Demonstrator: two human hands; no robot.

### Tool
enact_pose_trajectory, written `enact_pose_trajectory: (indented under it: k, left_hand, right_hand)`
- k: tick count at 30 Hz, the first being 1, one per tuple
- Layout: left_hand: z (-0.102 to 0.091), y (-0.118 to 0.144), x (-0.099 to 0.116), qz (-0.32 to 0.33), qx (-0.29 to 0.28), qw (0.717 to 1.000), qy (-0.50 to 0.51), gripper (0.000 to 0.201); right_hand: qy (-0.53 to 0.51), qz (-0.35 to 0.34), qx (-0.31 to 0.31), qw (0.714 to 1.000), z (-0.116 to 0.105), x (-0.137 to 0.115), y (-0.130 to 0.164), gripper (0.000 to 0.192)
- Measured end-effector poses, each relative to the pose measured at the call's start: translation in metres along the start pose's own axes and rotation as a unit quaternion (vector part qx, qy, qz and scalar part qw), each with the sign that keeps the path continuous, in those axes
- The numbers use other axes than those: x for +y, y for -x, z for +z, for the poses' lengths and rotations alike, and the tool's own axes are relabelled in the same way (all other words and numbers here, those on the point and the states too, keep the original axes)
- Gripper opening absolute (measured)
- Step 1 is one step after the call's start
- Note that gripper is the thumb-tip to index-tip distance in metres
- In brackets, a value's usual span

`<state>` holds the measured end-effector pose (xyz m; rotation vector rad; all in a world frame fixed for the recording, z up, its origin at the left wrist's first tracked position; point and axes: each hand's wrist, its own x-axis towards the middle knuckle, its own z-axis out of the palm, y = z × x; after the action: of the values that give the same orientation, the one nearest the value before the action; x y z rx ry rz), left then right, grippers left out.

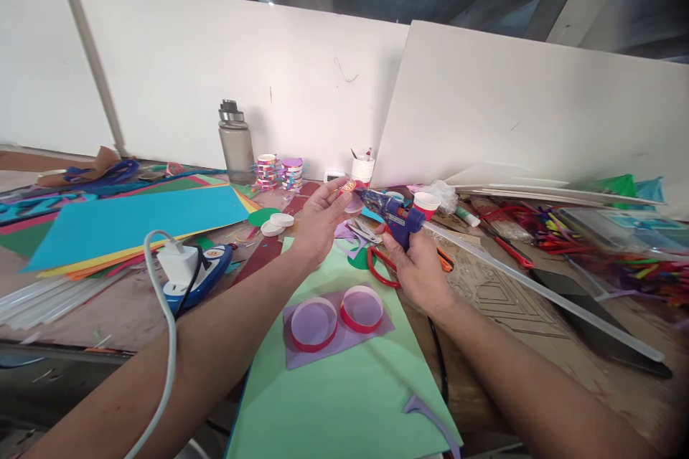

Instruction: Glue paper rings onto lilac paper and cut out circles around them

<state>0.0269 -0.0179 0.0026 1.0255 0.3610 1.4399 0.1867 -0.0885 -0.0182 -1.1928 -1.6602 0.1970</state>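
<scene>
My right hand (pixel 423 269) grips a blue hot glue gun (pixel 401 219), with a long translucent glue stick (pixel 538 287) trailing out of its back to the right. Its nozzle points left at a small red piece with yellow print (pixel 349 186), perhaps part of a paper cup, pinched in my left hand (pixel 321 219). Below the hands, two red-sided paper rings (pixel 313 324) (pixel 362 308) stand side by side on a purple foam sheet (pixel 293 355). That sheet rests on a light green sheet (pixel 344 401). Scissors with red handles (pixel 377 269) lie under the glue gun.
Coloured sheets (pixel 134 219), a blue power strip (pixel 215 265) and a bottle (pixel 235 143) are on the left. Decorated cup stacks (pixel 266 172) and white cups (pixel 363 171) stand behind. A black phone-like slab (pixel 592 319) and pipe cleaners (pixel 646 272) lie right. A white cable (pixel 171 344) crosses my left forearm.
</scene>
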Motion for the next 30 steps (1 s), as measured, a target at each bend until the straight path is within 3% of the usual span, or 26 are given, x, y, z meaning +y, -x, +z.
enact_pose_trajectory:
  k: [19, 30]
  left_hand:
    - [-0.0009, 0.0015, 0.0024, 0.055, -0.021, 0.997, -0.045, 0.030]
    - [-0.0034, 0.0009, 0.0023, 0.063, -0.027, 0.997, -0.029, 0.052]
  right_hand:
    - [-0.007, -0.006, -0.008, 1.000, 0.0013, 0.0016, 0.0019, 0.021]
    - [-0.002, 0.000, -0.010, 1.000, 0.0014, -0.0001, 0.0018, 0.021]
